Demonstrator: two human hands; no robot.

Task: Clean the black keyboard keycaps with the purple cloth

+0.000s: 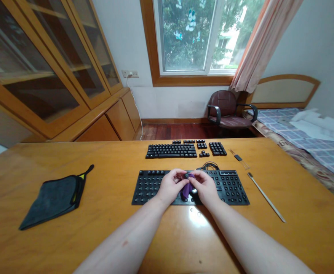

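Note:
Over the middle of a black keyboard base (146, 190), my two hands meet with the fingertips close together. A small black keycap (186, 175) sits between them, pinched by my left hand (171, 185). My right hand (205, 186) is closed on a purple cloth (186, 191), which touches the keycap and hangs down between the hands. Most of the base has its keycaps off, though a few remain along its top left row. The hands hide the base's centre.
Removed keycaps (171, 150) lie grouped in keyboard order behind the base. A coiled cable (210, 165) is at its back edge. To the right are a wire keycap puller (238, 157) and a thin brush (266, 198). A folded dark grey cloth (55, 198) lies left on the table (106, 243).

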